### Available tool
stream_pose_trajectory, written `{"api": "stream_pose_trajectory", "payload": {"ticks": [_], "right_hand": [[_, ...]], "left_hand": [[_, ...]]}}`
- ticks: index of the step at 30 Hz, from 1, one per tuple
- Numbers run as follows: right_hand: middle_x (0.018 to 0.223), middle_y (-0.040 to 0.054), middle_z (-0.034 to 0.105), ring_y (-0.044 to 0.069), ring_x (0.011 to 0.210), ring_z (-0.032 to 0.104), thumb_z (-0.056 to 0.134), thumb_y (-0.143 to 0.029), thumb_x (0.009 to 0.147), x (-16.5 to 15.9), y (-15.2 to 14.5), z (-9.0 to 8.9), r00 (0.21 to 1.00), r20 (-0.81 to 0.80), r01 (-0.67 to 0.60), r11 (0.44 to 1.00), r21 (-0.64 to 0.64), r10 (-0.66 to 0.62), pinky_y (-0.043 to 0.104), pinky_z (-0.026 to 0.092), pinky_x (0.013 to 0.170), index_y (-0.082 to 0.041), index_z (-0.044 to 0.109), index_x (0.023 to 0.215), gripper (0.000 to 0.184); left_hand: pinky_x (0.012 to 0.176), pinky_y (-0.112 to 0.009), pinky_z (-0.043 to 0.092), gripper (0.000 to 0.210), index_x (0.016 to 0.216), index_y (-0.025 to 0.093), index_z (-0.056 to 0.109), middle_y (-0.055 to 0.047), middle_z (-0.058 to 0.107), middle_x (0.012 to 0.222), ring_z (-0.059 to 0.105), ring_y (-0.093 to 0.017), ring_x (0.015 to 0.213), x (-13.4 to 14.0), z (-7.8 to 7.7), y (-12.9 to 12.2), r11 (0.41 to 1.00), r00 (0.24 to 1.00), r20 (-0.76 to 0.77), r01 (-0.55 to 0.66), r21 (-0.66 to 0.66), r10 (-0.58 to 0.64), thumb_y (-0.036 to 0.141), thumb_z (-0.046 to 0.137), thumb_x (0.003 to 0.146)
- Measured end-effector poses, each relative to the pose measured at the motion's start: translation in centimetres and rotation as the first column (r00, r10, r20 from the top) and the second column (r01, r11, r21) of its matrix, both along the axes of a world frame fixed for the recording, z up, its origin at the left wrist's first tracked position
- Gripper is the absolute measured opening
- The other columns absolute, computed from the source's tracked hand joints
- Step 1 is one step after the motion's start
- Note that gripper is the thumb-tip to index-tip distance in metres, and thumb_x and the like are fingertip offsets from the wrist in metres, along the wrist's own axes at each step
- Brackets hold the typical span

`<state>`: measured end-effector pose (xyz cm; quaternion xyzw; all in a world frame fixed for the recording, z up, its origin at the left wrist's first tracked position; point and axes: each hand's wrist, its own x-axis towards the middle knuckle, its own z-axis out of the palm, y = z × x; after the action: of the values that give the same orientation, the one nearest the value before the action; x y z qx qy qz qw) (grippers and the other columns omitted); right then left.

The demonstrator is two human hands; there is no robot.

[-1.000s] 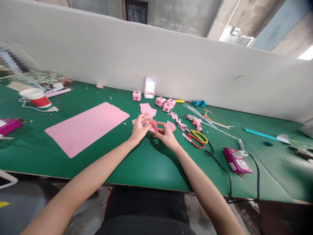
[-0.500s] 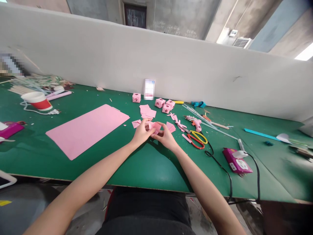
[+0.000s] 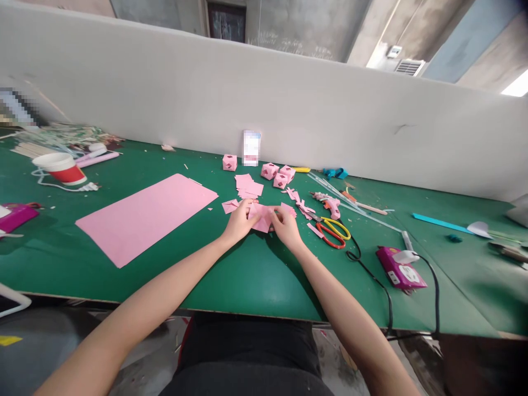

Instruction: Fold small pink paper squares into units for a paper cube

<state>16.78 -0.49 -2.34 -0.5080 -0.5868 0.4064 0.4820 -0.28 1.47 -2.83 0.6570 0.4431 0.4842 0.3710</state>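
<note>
A small pink piece of paper [image 3: 260,219] is held between my two hands, just above the green table. My left hand [image 3: 241,223] grips its left edge between thumb and fingers. At its right edge, the fingertips of my right hand [image 3: 284,224] pinch it. Behind my hands lie loose pink paper squares [image 3: 249,187], and a folded pink piece [image 3: 231,206] is beside my left hand. Several pink folded paper cubes with diamond-shaped openings, such as this cube [image 3: 270,171], stand farther back.
A large pink sheet [image 3: 148,220] lies left. Right of my hands are scissors [image 3: 333,232], a pink glue gun [image 3: 328,203] and paper scraps [image 3: 300,203]. A purple power strip [image 3: 399,268] with a black cord lies farther right. A cup [image 3: 61,168] stands at left; a phone [image 3: 251,147] leans behind.
The pink paper between my hands has turned and now shows a flatter face toward me. My right fingers have drawn together on its right edge.
</note>
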Motion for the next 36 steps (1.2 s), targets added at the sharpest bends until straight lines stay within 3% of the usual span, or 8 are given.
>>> {"api": "stream_pose_trajectory", "payload": {"ticks": [5, 13, 17, 23, 32, 36], "right_hand": [[0.083, 0.0063, 0.071, 0.023, 0.077, 0.068, 0.061, -0.071, 0.083, 0.3, 0.0, 0.9, 0.975, -0.217, 0.026, 0.997, -0.073, -0.041, 0.035, 0.059, 0.061, -0.024, 0.075, 0.091, 0.049], [0.085, 0.0025, 0.070, 0.015, 0.078, 0.068, 0.085, -0.050, 0.071, 0.5, 0.2, 1.0, 0.853, -0.520, -0.094, 0.969, -0.231, -0.041, 0.029, 0.060, 0.070, -0.022, 0.076, 0.094, 0.037], [0.085, 0.0014, 0.070, 0.015, 0.080, 0.069, 0.089, -0.044, 0.068, 0.6, 0.2, 1.0, 0.829, -0.559, -0.139, 0.955, -0.263, -0.034, 0.027, 0.060, 0.075, -0.022, 0.075, 0.095, 0.038], [0.090, 0.0015, 0.073, 0.014, 0.079, 0.069, 0.091, -0.047, 0.064, 0.3, -0.2, 1.1, 0.846, -0.527, -0.254, 0.931, -0.261, 0.083, 0.027, 0.059, 0.077, -0.022, 0.073, 0.094, 0.043], [0.084, 0.0004, 0.072, 0.015, 0.076, 0.068, 0.091, -0.051, 0.060, 0.2, 0.1, 0.6, 0.865, -0.501, -0.077, 0.979, -0.186, -0.027, 0.027, 0.056, 0.070, -0.021, 0.071, 0.086, 0.044], [0.084, -0.0001, 0.072, 0.014, 0.076, 0.068, 0.093, -0.052, 0.057, 0.4, 0.1, 1.0, 0.840, -0.542, -0.125, 0.974, -0.189, 0.002, 0.028, 0.057, 0.075, -0.021, 0.071, 0.085, 0.048]], "left_hand": [[0.076, -0.034, 0.055, 0.036, 0.111, 0.020, 0.059, -0.007, 0.074, 0.098, 0.072, -0.023, 0.088, 0.2, -0.3, 0.3, 0.999, 0.998, 0.053, 0.032, -0.033, -0.030, 0.028, 0.072, 0.079], [0.093, -0.036, 0.052, 0.036, 0.110, 0.020, 0.060, -0.009, 0.070, 0.116, 0.069, -0.023, 0.104, 0.0, 0.9, -0.2, 0.995, 0.988, 0.124, -0.092, -0.029, 0.095, 0.031, 0.074, 0.079], [0.093, -0.037, 0.052, 0.037, 0.110, 0.020, 0.058, -0.008, 0.072, 0.111, 0.069, -0.024, 0.106, 0.0, 1.1, -0.3, 0.994, 0.982, 0.160, -0.098, -0.039, 0.103, 0.033, 0.074, 0.080], [0.085, -0.035, 0.053, 0.040, 0.110, 0.020, 0.058, -0.006, 0.073, 0.098, 0.070, -0.022, 0.093, 0.1, 1.0, -0.3, 0.998, 0.984, 0.168, -0.062, -0.022, 0.065, 0.036, 0.076, 0.078], [0.074, -0.031, 0.053, 0.036, 0.111, 0.021, 0.058, 0.000, 0.070, 0.082, 0.069, -0.019, 0.079, 0.5, 1.3, -0.9, 0.999, 0.982, 0.186, -0.015, -0.042, 0.023, 0.037, 0.072, 0.082], [0.080, -0.033, 0.055, 0.039, 0.112, 0.020, 0.058, -0.003, 0.072, 0.090, 0.070, -0.020, 0.086, 0.5, 1.4, -0.8, 0.999, 0.982, 0.184, -0.033, -0.026, 0.037, 0.029, 0.074, 0.077]]}}
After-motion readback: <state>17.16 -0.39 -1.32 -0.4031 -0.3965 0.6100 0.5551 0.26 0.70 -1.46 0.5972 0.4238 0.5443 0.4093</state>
